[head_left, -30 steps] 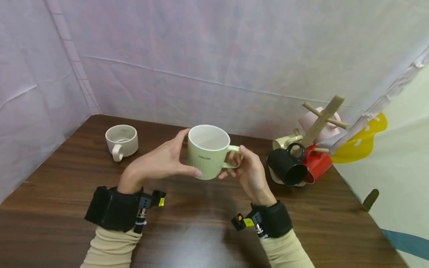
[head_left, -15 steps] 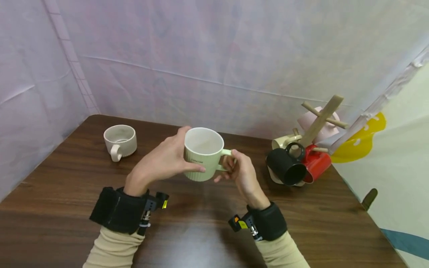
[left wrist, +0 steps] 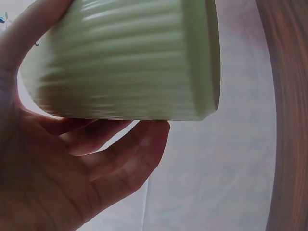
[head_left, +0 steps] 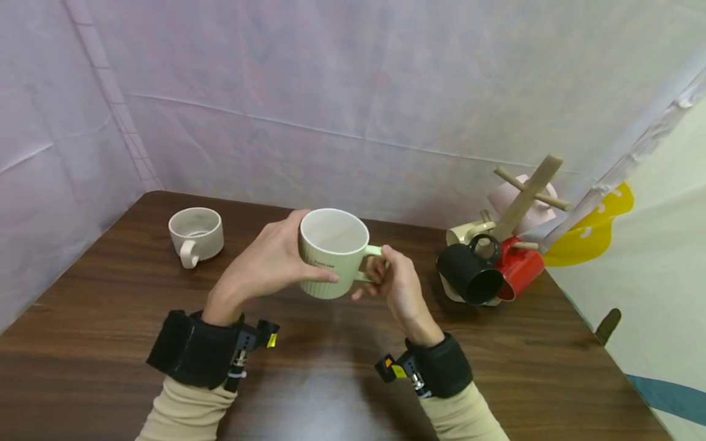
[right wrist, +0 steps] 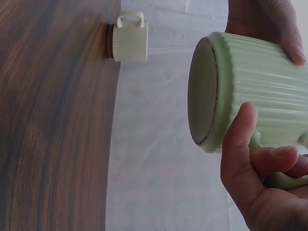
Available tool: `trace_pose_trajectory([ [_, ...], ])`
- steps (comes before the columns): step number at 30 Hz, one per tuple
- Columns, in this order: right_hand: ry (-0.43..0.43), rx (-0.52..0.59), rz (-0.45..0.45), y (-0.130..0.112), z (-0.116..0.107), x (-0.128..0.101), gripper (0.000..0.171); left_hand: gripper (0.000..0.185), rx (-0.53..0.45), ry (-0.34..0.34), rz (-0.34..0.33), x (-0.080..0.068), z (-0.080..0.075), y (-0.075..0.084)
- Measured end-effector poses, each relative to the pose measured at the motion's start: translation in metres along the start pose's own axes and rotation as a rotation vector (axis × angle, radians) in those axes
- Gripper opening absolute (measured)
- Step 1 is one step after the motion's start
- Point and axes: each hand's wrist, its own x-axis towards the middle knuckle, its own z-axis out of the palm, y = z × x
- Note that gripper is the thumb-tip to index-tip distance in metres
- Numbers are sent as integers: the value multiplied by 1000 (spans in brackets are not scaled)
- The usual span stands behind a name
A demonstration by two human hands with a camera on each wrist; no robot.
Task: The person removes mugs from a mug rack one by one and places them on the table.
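Note:
A pale green ribbed mug [head_left: 333,251] is held upright above the middle of the brown table [head_left: 309,380]. My left hand [head_left: 265,266] cups its left side with thumb and fingers curled round the body [left wrist: 125,62]. On the mug's right, my right hand [head_left: 394,285] pinches the handle [head_left: 372,260]. The mug's underside [right wrist: 204,91] shows in the right wrist view, my thumb [right wrist: 240,139] against its lower edge.
A cream mug [head_left: 195,233] stands at the table's back left, also in the right wrist view as the cream mug [right wrist: 127,36]. At the back right, a tilted wooden mug tree [head_left: 524,196] carries a black mug [head_left: 469,275], a red mug [head_left: 518,272] and paler ones.
Over the last second the green mug and both hands shifted a little left and down. The grips on body and handle are unchanged.

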Motion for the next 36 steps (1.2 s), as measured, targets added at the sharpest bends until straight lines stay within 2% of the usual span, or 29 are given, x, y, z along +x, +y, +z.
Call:
trace_pose_trajectory([
  [9,14,-2,-6,-1,-1,1,40,96,2,-11,-6,1,4,1],
  [16,15,-14,-9,-2,-1,1,39,95,4,12,-4,2,5,3],
  [25,27,-35,-2,-1,-1,0,36,93,40,35,-37,1,6,3],
  [32,29,-42,5,-2,0,1,37,93,58,45,-35,3,5,4],
  [36,38,-47,-7,-4,-2,0,38,94,73,72,-29,3,5,3],
])
